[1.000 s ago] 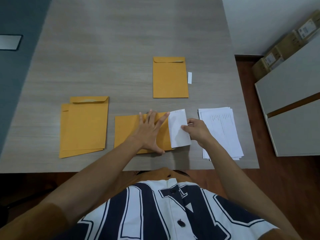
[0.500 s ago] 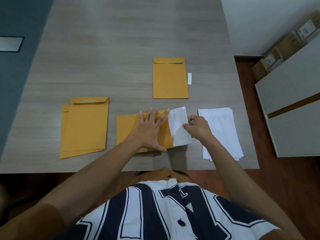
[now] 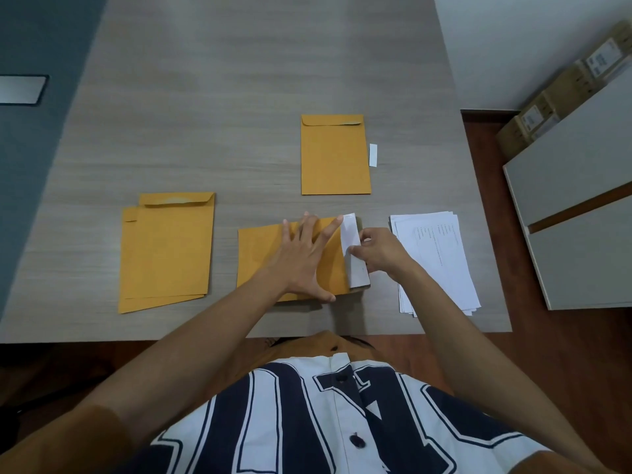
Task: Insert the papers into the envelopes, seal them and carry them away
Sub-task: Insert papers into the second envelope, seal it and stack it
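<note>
At the left of the tabletop (image 3: 239, 97) lies a stack of brown envelopes (image 3: 166, 251). In the middle, one envelope (image 3: 260, 261) lies sideways with its mouth to the right. The left hand (image 3: 304, 258) presses flat on it, grip apart, fingers spread. Farther back lies a closed envelope (image 3: 335, 155), with a small white strip (image 3: 373, 154) just beside its right edge. A white sheet (image 3: 354, 258) sticks out of the sideways envelope's mouth, and the right hand (image 3: 379, 251) has its grip clamped on that sheet's right edge. Rightmost lies a stack of printed papers (image 3: 441, 261).
</note>
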